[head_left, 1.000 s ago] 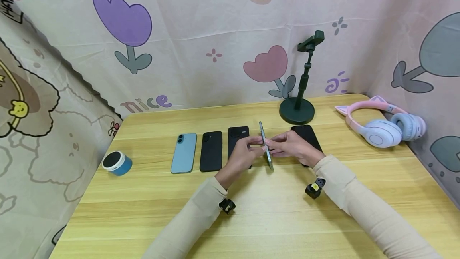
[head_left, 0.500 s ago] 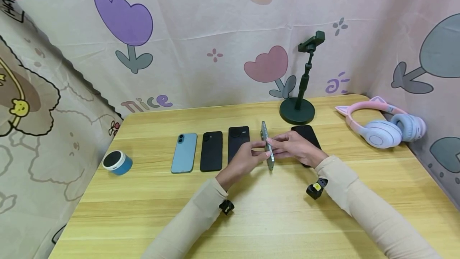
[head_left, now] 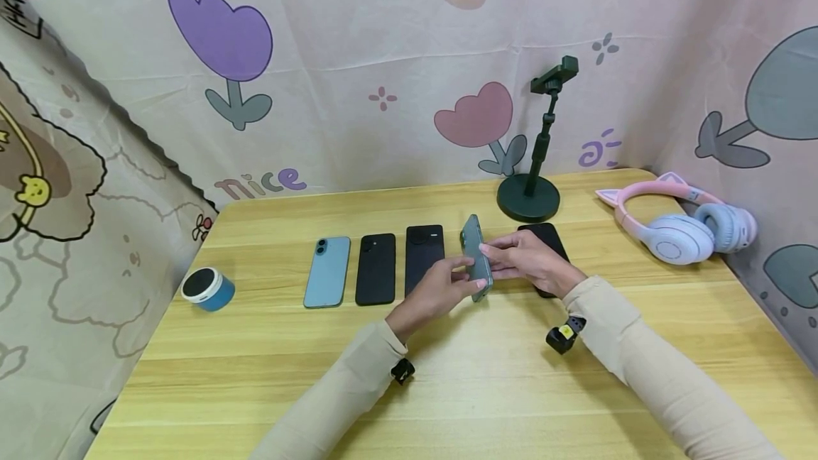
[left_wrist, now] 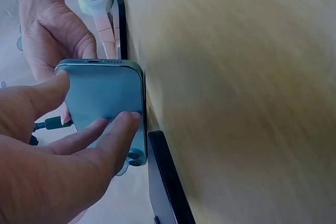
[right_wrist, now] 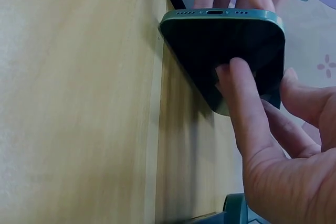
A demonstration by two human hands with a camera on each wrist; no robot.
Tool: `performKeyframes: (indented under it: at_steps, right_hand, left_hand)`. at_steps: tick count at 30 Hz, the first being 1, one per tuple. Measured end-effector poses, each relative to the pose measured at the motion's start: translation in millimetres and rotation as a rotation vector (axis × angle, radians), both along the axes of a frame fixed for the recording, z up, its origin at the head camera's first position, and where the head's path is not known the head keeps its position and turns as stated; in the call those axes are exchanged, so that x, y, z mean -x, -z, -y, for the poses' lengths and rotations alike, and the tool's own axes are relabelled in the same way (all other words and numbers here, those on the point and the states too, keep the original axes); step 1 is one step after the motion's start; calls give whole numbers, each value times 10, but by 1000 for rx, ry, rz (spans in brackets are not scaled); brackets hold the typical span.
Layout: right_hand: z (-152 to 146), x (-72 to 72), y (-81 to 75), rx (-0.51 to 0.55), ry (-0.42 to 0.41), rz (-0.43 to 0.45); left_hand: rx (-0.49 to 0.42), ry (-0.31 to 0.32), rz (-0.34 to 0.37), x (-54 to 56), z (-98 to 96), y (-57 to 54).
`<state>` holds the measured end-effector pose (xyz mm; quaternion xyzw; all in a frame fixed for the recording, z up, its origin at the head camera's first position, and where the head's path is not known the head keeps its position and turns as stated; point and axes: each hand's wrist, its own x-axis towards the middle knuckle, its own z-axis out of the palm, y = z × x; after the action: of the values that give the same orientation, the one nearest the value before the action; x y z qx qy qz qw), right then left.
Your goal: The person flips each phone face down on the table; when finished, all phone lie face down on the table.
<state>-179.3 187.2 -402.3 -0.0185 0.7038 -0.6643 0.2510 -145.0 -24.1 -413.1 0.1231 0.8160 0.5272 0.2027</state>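
Both hands hold a blue-green smartphone [head_left: 474, 241] tilted on its long edge at the table's middle. My left hand [head_left: 437, 291] has its thumb at the phone's near end and fingertips on the back, beside the camera lenses in the left wrist view. The right hand [head_left: 529, 263] grips from the other side, thumb at the edge and fingers against the dark screen [right_wrist: 199, 40]. Left of the hands lie a light blue phone [head_left: 327, 272], a black phone [head_left: 375, 272] and a dark phone [head_left: 424, 250], partly hidden. Another black phone [head_left: 546, 241] lies partly under the right hand.
A dark green phone stand [head_left: 529, 194] rises behind the hands. Pink-and-white cat-ear headphones [head_left: 680, 236] rest at the back right, and a blue jar with a white-rimmed lid [head_left: 214, 291] stands at the left edge. Printed cloth hangs around the wooden table [head_left: 460, 389].
The held phone has turned from nearly edge-on to showing its back in the head view. My left fingers have shifted slightly right and down; the right hand has barely moved.
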Motion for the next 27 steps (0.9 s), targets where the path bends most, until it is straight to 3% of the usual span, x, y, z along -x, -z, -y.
performKeyframes:
  at_steps: [16,27]
  right_hand:
    - [-24,6,65,-7,111,5]
    - [-2,29,121,-80,196,-25]
  left_hand:
    - [125,23,-138,-2,-29,-13]
    - [152,14,-144,3,-27,-8]
